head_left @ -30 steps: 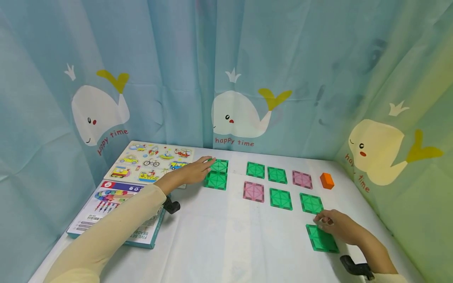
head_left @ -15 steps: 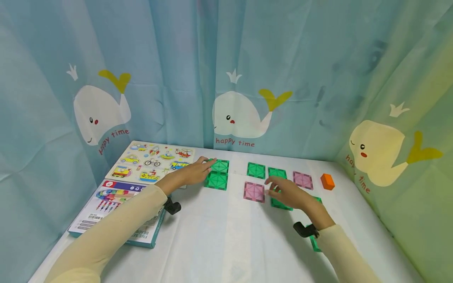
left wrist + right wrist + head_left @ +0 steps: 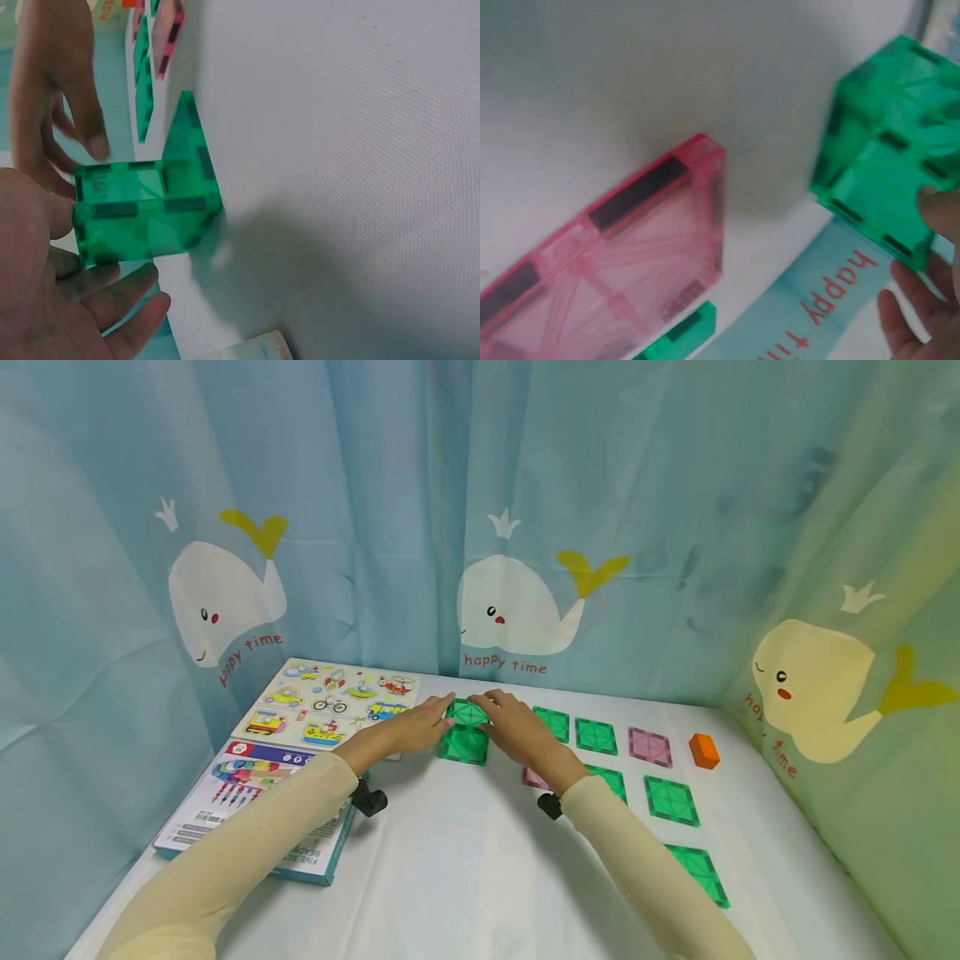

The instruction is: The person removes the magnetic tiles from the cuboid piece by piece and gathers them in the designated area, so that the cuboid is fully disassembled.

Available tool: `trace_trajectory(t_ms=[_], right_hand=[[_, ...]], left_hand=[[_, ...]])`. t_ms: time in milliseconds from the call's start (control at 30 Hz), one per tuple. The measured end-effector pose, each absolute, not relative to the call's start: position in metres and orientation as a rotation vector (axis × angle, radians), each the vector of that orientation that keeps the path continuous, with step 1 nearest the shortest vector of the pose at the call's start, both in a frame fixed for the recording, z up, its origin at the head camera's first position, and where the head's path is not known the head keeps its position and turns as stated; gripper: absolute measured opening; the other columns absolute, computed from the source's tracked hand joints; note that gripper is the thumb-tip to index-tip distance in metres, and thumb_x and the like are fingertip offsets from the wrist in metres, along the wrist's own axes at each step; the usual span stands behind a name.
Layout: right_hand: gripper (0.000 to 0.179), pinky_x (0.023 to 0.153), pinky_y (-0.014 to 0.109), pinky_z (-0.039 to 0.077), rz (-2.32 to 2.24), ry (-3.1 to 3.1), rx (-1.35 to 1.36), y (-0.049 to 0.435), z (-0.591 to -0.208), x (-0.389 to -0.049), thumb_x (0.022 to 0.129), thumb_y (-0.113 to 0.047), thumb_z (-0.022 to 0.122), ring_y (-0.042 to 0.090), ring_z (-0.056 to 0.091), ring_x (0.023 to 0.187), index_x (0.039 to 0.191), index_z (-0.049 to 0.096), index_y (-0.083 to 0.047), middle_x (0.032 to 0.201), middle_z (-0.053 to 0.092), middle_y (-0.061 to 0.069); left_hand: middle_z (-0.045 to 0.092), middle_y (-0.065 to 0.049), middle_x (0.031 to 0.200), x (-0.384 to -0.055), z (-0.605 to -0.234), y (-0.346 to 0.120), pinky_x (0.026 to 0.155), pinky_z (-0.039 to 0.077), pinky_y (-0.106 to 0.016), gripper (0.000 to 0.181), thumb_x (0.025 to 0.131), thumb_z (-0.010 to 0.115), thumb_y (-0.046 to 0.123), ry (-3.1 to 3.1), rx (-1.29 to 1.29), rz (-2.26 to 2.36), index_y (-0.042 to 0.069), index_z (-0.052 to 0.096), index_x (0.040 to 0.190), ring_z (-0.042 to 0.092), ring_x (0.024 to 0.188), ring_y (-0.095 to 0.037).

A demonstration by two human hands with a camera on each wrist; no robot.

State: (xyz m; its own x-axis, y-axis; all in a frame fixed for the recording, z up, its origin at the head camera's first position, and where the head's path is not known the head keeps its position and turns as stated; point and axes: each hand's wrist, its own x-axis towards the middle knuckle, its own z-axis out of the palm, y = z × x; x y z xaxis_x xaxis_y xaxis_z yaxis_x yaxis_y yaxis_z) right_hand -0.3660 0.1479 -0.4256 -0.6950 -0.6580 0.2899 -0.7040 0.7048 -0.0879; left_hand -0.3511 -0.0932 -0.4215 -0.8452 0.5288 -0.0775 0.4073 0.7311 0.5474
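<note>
A small box-like build of green magnetic tiles (image 3: pixel 463 748) stands at the back middle of the table, between both hands. My left hand (image 3: pixel 416 728) holds its left side, with thumb and fingers about the tile edge in the left wrist view. From the right, my right hand (image 3: pixel 519 733) reaches it. The right wrist view shows that thumb against a green tile face (image 3: pixel 881 187) and fingers round the far edge. One more green panel (image 3: pixel 191 146) sticks out at an angle in the left wrist view. The palms hide parts of the build.
Right of the build lie loose green tiles (image 3: pixel 671 799) and two pink tiles (image 3: pixel 649 747), one partly under the right arm. An orange block (image 3: pixel 704 751) stands at the far right. At left are a picture puzzle board (image 3: pixel 330 704) and a boxed set (image 3: pixel 247 810).
My right hand has travelled left from the near-right green tile, across the other tiles, to the green build. That tile stays on the table. My left hand has stayed at the build.
</note>
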Motion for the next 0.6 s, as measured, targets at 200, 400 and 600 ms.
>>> trace_trajectory(t_ms=[200, 400, 600], right_hand=[[0.049, 0.102, 0.043, 0.057, 0.182, -2.654, 1.105, 0.136, -0.434, -0.378, 0.103, -0.005, 0.069, 0.028, 0.066, 0.12, 0.149, 0.056, -0.015, 0.133, 0.065, 0.01], [0.041, 0.099, 0.041, 0.059, 0.285, -2.696, 1.06, 0.133, -0.435, -0.384, 0.104, -0.002, 0.065, 0.026, 0.067, 0.111, 0.144, 0.059, -0.012, 0.122, 0.066, 0.01], [0.035, 0.105, 0.044, 0.055, 0.5, -2.739, 1.027, 0.136, -0.437, -0.386, 0.108, -0.005, 0.058, 0.028, 0.065, 0.115, 0.143, 0.06, -0.011, 0.124, 0.064, 0.011]], left_hand=[[0.022, -0.027, 0.171, -0.352, -0.421, -0.091, 0.128, 0.026, -0.053, 0.064, 0.118, 0.032, 0.028, 2.721, 0.746, 0.739, -0.004, 0.009, 0.168, 0.025, 0.159, -0.039], [0.021, -0.026, 0.172, -0.353, -0.421, -0.088, 0.128, 0.026, -0.052, 0.063, 0.118, 0.032, 0.029, 2.732, 0.722, 0.697, -0.003, 0.01, 0.168, 0.024, 0.16, -0.037], [0.018, -0.027, 0.172, -0.35, -0.418, -0.085, 0.128, 0.027, -0.053, 0.063, 0.118, 0.03, 0.029, 2.723, 0.718, 0.666, -0.003, 0.008, 0.168, 0.024, 0.16, -0.039]])
